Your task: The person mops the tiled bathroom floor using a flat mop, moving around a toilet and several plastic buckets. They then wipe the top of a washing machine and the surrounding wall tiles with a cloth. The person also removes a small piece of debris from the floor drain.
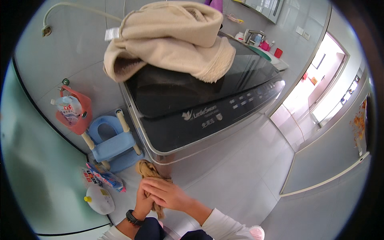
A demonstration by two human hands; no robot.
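Low in the view, my left hand (143,199) is wrapped around a bunched brown cloth (146,168), with a black watch on that wrist. My right hand (168,193) closes over the same cloth from the other side, its fingers overlapping the left hand. One end of the cloth sticks out above my hands, and another hangs below them. Just beyond stands a Little Swan washing machine (168,129) with a dark glass lid. A folded beige garment with fleece lining (171,36) lies in a heap on the lid.
A blue potty chair (115,145), a white jug with yellow cap (100,201) and a detergent bag (105,177) stand left, beside frosted glass (45,180). A pink basket (85,99) holding a pouch hangs from the wall. A washbasin (261,53) and doorway lie right.
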